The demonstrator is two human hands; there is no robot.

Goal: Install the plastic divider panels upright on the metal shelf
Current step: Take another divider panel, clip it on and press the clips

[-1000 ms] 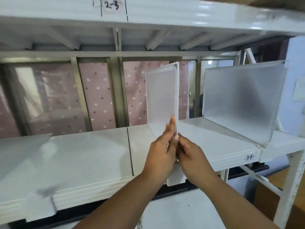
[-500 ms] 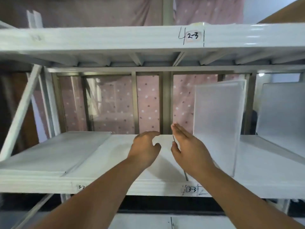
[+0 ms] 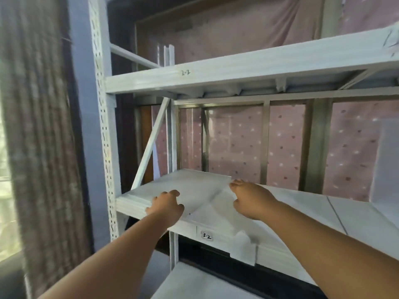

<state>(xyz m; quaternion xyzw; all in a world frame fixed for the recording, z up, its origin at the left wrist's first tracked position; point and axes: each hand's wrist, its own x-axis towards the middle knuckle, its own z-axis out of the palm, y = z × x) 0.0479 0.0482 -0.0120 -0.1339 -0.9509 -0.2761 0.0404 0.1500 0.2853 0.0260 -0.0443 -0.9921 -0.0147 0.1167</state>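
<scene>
A frosted plastic divider panel (image 3: 194, 188) lies flat on the left end of the white metal shelf (image 3: 306, 216), its hook tab (image 3: 244, 251) hanging over the shelf's front lip. My left hand (image 3: 166, 206) hovers over the panel's near left part, fingers curled and apart. Stretched to the panel's far right corner, my right hand (image 3: 248, 197) has its fingertips at the edge, holding nothing that I can see. At the right border stands an upright divider panel (image 3: 386, 160), partly cut off.
A perforated white upright post (image 3: 103, 134) and a diagonal brace (image 3: 151, 143) bound the shelf on the left. Another shelf (image 3: 237, 70) labelled 2-2 runs above. Pink dotted fabric (image 3: 237, 143) hangs behind metal bars. A curtain (image 3: 38, 126) fills the left.
My view has swung left from the standing divider. Both hands let go of it and moved left, to the panel lying flat on the shelf's left end.
</scene>
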